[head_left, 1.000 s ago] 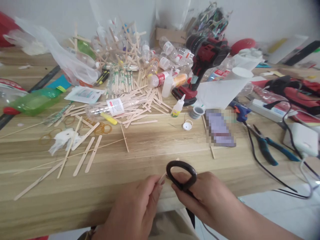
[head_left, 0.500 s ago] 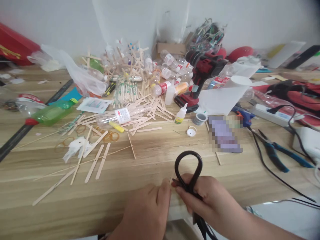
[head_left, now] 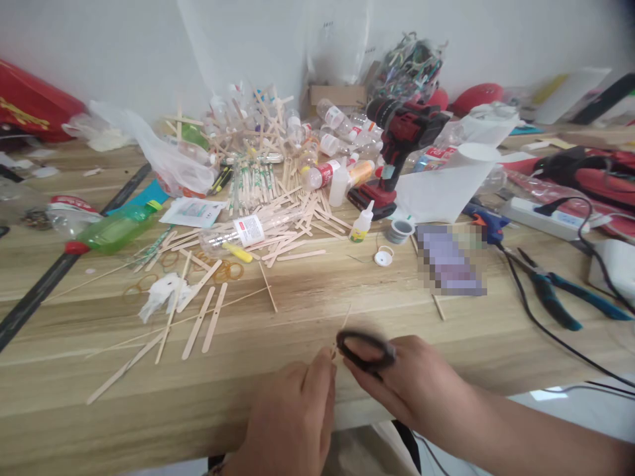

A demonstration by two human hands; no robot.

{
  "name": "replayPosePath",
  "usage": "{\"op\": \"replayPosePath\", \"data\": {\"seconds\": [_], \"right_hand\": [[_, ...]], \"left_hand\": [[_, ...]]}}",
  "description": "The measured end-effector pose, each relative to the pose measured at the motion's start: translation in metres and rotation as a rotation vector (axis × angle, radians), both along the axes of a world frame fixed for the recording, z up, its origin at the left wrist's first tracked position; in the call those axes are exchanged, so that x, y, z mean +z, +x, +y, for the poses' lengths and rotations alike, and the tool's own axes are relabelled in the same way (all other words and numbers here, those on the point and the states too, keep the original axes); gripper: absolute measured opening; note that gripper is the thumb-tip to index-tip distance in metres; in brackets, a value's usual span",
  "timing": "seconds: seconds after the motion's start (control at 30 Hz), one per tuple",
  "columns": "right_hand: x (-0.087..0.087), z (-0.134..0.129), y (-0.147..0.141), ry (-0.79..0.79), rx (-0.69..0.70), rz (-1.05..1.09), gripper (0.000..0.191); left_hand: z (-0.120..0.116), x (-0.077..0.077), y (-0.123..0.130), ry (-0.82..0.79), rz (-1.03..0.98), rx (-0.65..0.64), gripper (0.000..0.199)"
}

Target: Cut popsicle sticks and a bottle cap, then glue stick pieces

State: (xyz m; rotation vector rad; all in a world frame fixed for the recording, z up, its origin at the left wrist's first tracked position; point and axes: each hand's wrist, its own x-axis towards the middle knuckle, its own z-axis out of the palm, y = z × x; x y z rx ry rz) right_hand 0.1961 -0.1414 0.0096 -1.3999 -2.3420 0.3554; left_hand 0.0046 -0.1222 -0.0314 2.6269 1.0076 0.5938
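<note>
My left hand (head_left: 295, 413) is closed at the table's front edge, its fingertips pinching a small wooden piece (head_left: 334, 350) that mostly hides between the fingers. A thin stick (head_left: 346, 316) pokes up just beyond those fingertips. Close on the right, my right hand (head_left: 411, 377) is wrapped round black-handled scissors (head_left: 367, 350); one loop shows, blurred, and the blades are hidden. Two drilled craft sticks (head_left: 198, 322) lie side by side to the left, near a crumpled white tissue (head_left: 161, 294).
Behind lie a heap of craft sticks (head_left: 292, 231), plastic bottles (head_left: 332, 174), a red drill (head_left: 397, 145) and a glue bottle (head_left: 361, 223). At the right are pliers (head_left: 555, 297), a glue gun (head_left: 489, 225) and cables. A green bottle (head_left: 122, 227) lies left.
The scissors have tilted over, their loop now lower and lying flatter, and the right hand has turned with them. A thin stick now shows above the left fingertips. The view has shifted slightly.
</note>
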Motion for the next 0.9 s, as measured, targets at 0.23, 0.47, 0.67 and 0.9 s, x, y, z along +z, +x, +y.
{"op": "replayPosePath", "data": {"seconds": [0.23,0.47,0.67,0.9], "right_hand": [[0.002,0.003,-0.005,0.040,-0.017,0.005,0.032],[0.000,0.004,-0.003,-0.004,-0.008,-0.017,0.032],[-0.005,0.004,-0.008,0.025,0.010,-0.096,0.029],[-0.007,0.005,0.006,0.463,0.166,-0.386,0.038]], "left_hand": [[0.006,0.001,-0.004,0.197,0.026,0.010,0.032],[0.005,0.002,-0.004,0.211,0.073,0.021,0.032],[0.010,0.007,0.001,0.066,-0.026,0.065,0.032],[0.013,0.024,0.002,-0.973,-0.473,0.149,0.030]]}}
